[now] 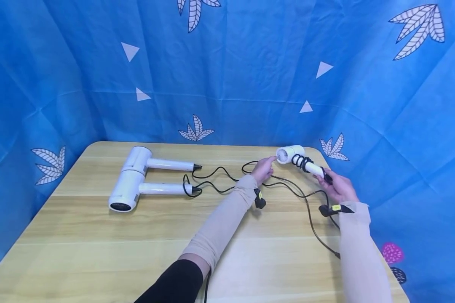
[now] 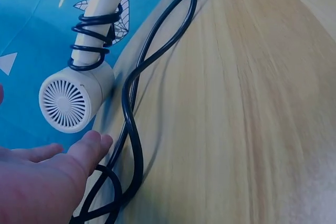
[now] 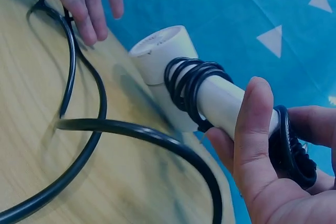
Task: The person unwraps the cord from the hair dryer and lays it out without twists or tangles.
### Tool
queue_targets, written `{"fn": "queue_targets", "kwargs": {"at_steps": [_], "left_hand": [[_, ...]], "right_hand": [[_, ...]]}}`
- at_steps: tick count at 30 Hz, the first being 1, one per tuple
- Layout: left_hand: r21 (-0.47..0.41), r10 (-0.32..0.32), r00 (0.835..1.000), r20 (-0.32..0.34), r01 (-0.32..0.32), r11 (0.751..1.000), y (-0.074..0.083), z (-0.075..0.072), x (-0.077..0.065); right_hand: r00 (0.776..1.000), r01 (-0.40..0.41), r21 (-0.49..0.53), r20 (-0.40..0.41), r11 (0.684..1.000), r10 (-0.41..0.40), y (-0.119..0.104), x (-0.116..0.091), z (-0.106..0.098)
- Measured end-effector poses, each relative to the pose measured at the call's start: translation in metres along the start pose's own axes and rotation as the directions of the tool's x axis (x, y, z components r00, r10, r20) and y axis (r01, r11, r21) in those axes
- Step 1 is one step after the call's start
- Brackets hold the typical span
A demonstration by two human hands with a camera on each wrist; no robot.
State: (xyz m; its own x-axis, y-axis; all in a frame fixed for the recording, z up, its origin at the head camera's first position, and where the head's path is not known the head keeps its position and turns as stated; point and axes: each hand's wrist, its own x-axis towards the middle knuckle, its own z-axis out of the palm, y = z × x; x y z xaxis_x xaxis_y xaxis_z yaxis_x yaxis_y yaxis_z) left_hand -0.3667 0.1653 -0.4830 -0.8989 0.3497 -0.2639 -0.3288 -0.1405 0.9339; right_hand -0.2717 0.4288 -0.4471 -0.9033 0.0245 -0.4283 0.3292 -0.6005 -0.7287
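Observation:
A small white hair dryer (image 1: 297, 150) is at the back right of the table, its black cord (image 3: 186, 85) wound several times around the handle. My right hand (image 1: 338, 188) grips the lower end of that handle, thumb along one side in the right wrist view. Close beside the round vented end (image 2: 64, 104) of the dryer is my left hand (image 1: 263, 169), its fingers extended and holding nothing. In the right wrist view the left hand (image 3: 89, 3) appears with straight fingers, a gap between it and the dryer head.
Two more white hair dryers (image 1: 127, 181) lie at the left, side by side with handles pointing right. Loose black cords (image 1: 307, 202) run across the middle and right of the wooden table (image 1: 98, 252). A blue patterned curtain (image 1: 227, 63) closes off the back and sides.

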Motion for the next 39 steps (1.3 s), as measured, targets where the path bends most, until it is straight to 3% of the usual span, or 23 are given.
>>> {"fn": "queue_targets", "kwargs": {"at_steps": [4,8,12,16,26,32,39], "left_hand": [[-0.019,0.001,1.000,-0.010,-0.001,1.000,0.002,-0.005,-0.003],[-0.136,-0.023,1.000,-0.005,0.022,0.991,0.006,-0.010,-0.006],[-0.257,-0.029,0.999,0.013,0.031,0.966,0.012,-0.016,-0.008],[-0.302,-0.011,0.999,0.046,0.024,0.953,0.022,-0.026,-0.011],[-0.280,-0.008,0.997,0.076,0.029,0.960,0.040,-0.058,-0.024],[-0.263,-0.033,0.996,0.086,0.055,0.963,0.044,-0.077,-0.039],[-0.245,-0.061,0.995,0.076,0.078,0.966,0.050,-0.106,-0.060]], "right_hand": [[0.998,-0.011,-0.029,0.053,1.000,0.012,0.000,-0.009,0.004],[0.992,-0.004,-0.075,0.123,0.997,0.013,-0.002,-0.018,0.008],[0.982,0.030,-0.143,0.188,0.989,-0.002,-0.004,-0.026,0.016],[0.970,0.049,-0.185,0.242,0.981,-0.003,-0.005,-0.033,0.026],[0.941,0.051,-0.212,0.338,0.976,0.024,-0.004,-0.037,0.043],[0.936,0.029,-0.230,0.348,0.973,0.055,0.004,-0.033,0.054],[0.901,0.005,-0.237,0.422,0.972,0.098,0.018,-0.026,0.072]]}}
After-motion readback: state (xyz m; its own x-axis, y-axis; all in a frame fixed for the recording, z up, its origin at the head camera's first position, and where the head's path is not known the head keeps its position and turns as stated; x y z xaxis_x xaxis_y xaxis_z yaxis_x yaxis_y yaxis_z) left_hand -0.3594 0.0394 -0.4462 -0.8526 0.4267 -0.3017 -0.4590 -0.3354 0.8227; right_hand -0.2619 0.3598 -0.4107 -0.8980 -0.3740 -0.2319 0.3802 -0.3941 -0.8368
